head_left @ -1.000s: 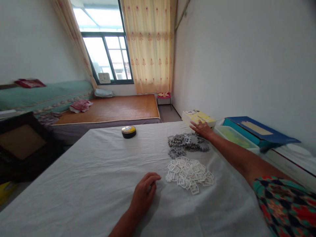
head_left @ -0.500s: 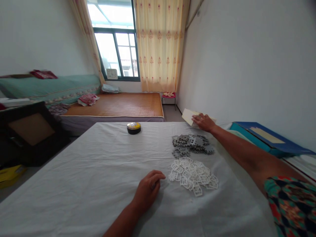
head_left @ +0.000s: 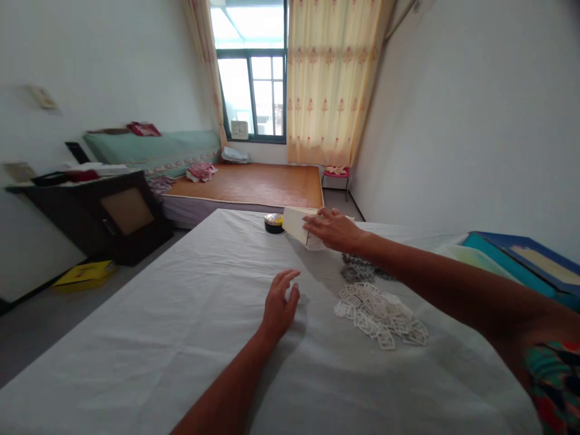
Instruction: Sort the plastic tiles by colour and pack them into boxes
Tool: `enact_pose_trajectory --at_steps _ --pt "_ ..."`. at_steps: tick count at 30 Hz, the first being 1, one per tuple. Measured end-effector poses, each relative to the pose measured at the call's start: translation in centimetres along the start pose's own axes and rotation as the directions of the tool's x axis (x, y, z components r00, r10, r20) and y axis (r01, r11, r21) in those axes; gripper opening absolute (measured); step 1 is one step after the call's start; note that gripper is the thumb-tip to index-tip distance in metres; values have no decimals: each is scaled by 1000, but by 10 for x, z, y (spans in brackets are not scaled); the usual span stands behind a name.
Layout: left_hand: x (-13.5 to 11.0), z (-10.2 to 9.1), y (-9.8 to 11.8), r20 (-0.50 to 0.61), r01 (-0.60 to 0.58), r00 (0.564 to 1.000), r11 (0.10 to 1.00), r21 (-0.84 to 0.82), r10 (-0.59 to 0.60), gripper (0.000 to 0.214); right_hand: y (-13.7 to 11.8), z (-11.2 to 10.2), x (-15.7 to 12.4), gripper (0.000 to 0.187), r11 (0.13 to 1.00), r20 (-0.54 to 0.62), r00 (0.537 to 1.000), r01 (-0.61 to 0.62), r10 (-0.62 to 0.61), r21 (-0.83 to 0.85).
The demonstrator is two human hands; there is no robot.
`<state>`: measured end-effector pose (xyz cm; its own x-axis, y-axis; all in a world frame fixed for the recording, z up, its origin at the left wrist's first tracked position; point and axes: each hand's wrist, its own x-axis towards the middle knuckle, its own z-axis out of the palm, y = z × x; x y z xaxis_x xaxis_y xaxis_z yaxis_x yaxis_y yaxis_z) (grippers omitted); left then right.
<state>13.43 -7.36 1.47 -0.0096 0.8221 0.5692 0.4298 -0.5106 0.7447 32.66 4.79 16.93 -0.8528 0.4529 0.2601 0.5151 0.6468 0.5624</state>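
Note:
My right hand point(head_left: 334, 229) grips a cream-coloured box point(head_left: 296, 225) from above, holding it over the far part of the table. Part of the box is hidden behind my fingers. Just left of it stands a round black tin with a yellow lid point(head_left: 273, 223). Low over the white cloth, my left hand point(head_left: 280, 304) is empty, its thumb and fingers apart. To its right lies a pile of white openwork pieces point(head_left: 380, 315). Behind that pile sit grey toothed pieces point(head_left: 357, 267), partly covered by my right forearm.
A white cloth point(head_left: 181, 338) covers the table. At the right edge rests a blue and teal box point(head_left: 512, 260). Beyond the table are a bed with a brown mat point(head_left: 267, 183) and a dark cabinet point(head_left: 95, 211). A yellow object point(head_left: 84, 276) lies on the floor at left.
My right hand has carried the cream box leftward from the far right corner, close to the tin. My left hand has moved forward and spread its fingers. The view has turned left.

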Motion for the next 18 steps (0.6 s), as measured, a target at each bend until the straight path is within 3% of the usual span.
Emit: enact_pose_trajectory --at_steps 3,6,8,11,14,18 --pt "9 -14 -5 -215 60 975 998 -16 -62 37 -31 -37 4 60 994 -27 998 62 -60 86" --pt "18 -32 -4 -356 20 934 999 47 -2 43 -53 -65 6 67 986 -66 993 107 -99 131" --pt "22 -43 3 -339 -95 931 985 142 138 52 -66 -77 6 67 977 -82 986 158 -147 143" --pt "22 -54 16 -174 -278 929 925 261 328 81 -80 -88 4 73 967 -79 982 180 -169 178" --pt "19 -57 27 -91 -323 927 896 306 365 103 -88 -97 0 82 970 -89 992 105 -87 218" --pt "15 -56 31 -120 -302 930 910 284 346 97 -88 -104 -7 83 964 -127 992 36 -2 265"
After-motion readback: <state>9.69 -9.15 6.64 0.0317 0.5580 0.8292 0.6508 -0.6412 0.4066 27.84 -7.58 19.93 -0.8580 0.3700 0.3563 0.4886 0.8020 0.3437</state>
